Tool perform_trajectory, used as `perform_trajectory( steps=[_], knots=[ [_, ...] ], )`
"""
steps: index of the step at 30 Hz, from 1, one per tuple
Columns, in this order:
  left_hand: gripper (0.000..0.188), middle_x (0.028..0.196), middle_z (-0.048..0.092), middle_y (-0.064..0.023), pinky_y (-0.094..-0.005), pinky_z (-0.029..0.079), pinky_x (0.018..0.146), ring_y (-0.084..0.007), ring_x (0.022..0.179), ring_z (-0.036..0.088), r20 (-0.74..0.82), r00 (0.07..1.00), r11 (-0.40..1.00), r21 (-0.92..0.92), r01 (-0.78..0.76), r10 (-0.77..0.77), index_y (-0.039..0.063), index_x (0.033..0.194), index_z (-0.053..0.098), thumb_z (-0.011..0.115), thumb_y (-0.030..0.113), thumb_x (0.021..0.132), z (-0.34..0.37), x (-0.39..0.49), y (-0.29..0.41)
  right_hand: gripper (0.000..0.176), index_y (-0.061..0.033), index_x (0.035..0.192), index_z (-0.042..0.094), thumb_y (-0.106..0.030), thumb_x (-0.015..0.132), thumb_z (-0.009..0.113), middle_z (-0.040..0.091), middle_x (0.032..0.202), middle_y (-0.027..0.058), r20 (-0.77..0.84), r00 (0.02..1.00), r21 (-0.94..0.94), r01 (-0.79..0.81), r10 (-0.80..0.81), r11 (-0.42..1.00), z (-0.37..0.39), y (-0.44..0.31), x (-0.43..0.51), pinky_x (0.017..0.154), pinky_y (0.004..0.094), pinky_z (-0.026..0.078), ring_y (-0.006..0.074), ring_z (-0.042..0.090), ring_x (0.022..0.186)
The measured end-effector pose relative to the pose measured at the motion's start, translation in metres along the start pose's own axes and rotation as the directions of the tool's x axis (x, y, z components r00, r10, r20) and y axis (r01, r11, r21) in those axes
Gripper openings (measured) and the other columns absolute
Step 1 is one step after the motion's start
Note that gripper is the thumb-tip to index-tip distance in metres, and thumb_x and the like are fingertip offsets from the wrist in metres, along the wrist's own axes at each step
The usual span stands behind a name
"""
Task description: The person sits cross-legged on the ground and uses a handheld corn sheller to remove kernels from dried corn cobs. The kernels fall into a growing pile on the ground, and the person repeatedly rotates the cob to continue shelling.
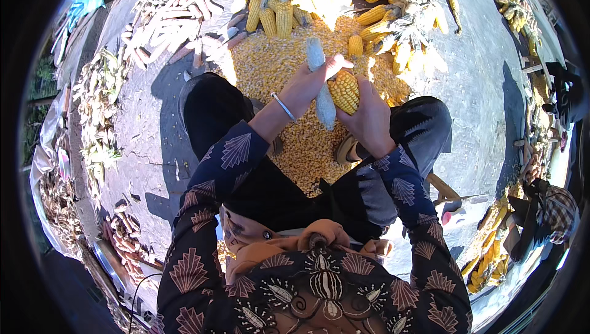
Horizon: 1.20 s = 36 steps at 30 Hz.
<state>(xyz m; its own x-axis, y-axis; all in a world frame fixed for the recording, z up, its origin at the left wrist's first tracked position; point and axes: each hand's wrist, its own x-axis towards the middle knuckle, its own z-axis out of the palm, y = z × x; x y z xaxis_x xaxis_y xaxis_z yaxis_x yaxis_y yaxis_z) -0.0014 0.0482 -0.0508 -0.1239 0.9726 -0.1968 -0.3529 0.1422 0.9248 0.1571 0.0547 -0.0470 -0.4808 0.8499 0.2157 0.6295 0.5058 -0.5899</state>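
My left hand (309, 82), with a silver bracelet at the wrist, is closed around a bare, pale corn cob (325, 105) whose ends stick out above and below the hand. My right hand (371, 115) grips a yellow ear of corn (345, 92), its kernels facing up. The ear lies right beside the cob. Beneath both hands a heap of loose corn kernels (272, 62) spreads between my legs. A short yellow ear (355, 45) rests on the heap just beyond my hands.
Ears with husks (283, 13) lie beyond the kernels, more (375, 15) at the upper right. Stripped cobs (177, 8) are piled upper left, dry husks (99, 103) at the left. A person (548, 214) sits at the far right near another pile of ears (491, 260).
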Motion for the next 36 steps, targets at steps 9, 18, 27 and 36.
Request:
perform_trajectory(
  steps=[9, 18, 27, 36],
  knots=[
    [0.031, 0.071, 0.066, -0.005, -0.0254, 0.047, 0.057, -0.0109, 0.064, 0.062, -0.235, 0.966, 0.919, 0.395, -0.003, 0.104, -0.001, 0.083, 0.067, 0.062, 0.029, 0.091, 0.011, -0.008, 0.003, 0.048, -0.0003, 0.113, 0.052, -0.012, 0.071, 0.073, 0.064, 0.098, 0.0107, 0.405, 0.901, 0.494, -0.359, 0.155, 0.792, -0.01, -0.002, 0.001, 0.072, 0.0311, 0.052, 0.023, 0.065, 0.082],
    [0.034, 0.109, 0.063, -0.0101, -0.0274, 0.048, 0.085, -0.0135, 0.099, 0.06, 0.201, 0.979, 0.973, 0.23, -0.028, -0.02, -0.001, 0.119, 0.053, 0.051, 0.024, 0.096, -0.027, 0.0, 0.008, 0.043, -0.0011, 0.116, 0.052, -0.016, 0.079, 0.069, 0.061, 0.094, 0.0043, 0.613, 0.789, 0.758, -0.603, 0.044, 0.249, -0.022, 0.004, 0.003, 0.068, 0.0248, 0.05, 0.0095, 0.059, 0.08],
    [0.039, 0.111, 0.056, -0.0178, -0.0392, 0.047, 0.08, -0.0354, 0.098, 0.057, 0.503, 0.841, 0.503, 0.684, -0.528, 0.199, 0.004, 0.112, 0.056, 0.065, 0.03, 0.084, 0.001, -0.032, 0.026, 0.058, 0.0022, 0.121, 0.05, -0.019, 0.072, 0.072, 0.064, 0.1, 0.0107, 0.554, 0.832, 0.632, -0.413, -0.01, 0.655, -0.029, 0.002, -0.005, 0.079, 0.0311, 0.05, 0.0181, 0.063, 0.088],
    [0.036, 0.067, 0.066, -0.0092, -0.0309, 0.044, 0.052, -0.0142, 0.057, 0.059, 0.087, 0.983, 0.807, 0.561, -0.183, 0.162, -0.002, 0.076, 0.065, 0.064, 0.032, 0.087, 0.004, 0.012, 0.013, 0.064, 0.0032, 0.117, 0.048, -0.025, 0.068, 0.076, 0.065, 0.094, 0.0193, 0.269, 0.959, 0.273, -0.162, 0.086, 0.948, -0.007, 0.002, 0.0, 0.077, 0.0362, 0.051, 0.0294, 0.065, 0.087]
  ],
)
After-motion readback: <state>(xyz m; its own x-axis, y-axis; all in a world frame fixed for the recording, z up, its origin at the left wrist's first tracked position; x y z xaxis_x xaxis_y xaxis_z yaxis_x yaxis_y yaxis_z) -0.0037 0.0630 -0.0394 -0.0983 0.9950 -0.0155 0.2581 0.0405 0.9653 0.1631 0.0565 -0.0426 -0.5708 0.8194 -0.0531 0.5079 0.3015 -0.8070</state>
